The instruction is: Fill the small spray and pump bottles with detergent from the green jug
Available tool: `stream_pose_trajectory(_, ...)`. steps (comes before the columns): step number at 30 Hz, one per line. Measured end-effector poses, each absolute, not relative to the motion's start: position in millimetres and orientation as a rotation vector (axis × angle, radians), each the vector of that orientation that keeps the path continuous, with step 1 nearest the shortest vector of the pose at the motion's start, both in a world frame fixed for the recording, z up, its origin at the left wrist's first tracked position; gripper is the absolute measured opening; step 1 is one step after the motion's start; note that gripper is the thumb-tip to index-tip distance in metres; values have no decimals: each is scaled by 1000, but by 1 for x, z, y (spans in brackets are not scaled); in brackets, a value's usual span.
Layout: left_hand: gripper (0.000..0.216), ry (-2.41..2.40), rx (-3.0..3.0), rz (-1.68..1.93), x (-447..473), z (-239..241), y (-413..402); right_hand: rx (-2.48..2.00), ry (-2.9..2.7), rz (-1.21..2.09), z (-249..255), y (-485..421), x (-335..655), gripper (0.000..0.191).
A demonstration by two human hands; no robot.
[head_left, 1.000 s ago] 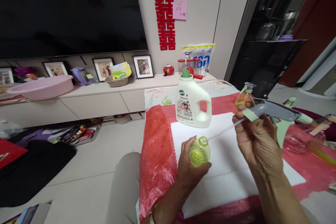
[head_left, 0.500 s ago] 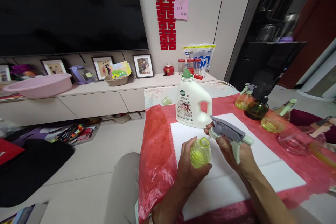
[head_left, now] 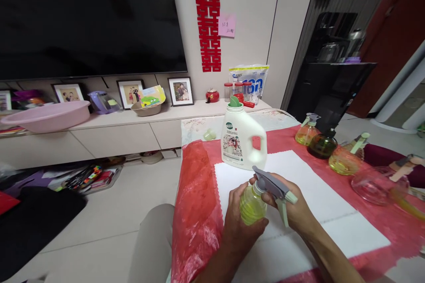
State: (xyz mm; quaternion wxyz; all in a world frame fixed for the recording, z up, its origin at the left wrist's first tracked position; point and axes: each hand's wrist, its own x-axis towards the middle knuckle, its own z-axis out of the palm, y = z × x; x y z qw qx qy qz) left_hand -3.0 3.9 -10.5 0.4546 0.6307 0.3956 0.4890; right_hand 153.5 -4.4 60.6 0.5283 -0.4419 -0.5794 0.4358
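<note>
The left hand point(head_left: 239, 212) wraps closed around the small yellow bottle point(head_left: 252, 205), steadying it upright over the white sheet point(head_left: 308, 185) near the table's front edge, so the right hand point(head_left: 295, 212), closed around the grey spray head point(head_left: 270, 185), can seat it on the neck.

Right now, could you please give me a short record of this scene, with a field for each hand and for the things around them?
left hand: left hand is wrapped around the small ribbed yellow-green plastic bottle, over the white sheet
right hand: right hand holds the grey trigger sprayer head at the bottle's neck
behind the hands: large white detergent jug with green cap stands on the red table cover
to the right: row of round tinted glass spray bottles
background: pink basin on the low cabinet
</note>
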Motion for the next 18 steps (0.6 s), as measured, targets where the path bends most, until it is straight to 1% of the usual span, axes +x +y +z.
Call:
stream_pose_trajectory(7, 82, 1041, 1546, 1178, -2, -5, 3, -1036, -1430, 1008, 69, -5, 150, 40)
stream_pose_trajectory(15, 70, 1042, 1643, 1236, 0, -6, 4, -1042, -1477, 923, 74, -4, 145, 32)
stream_pose_trajectory(18, 71, 1025, 1676, 1251, -1, -6, 4, -1052, -1448, 925, 72, -3, 142, 31)
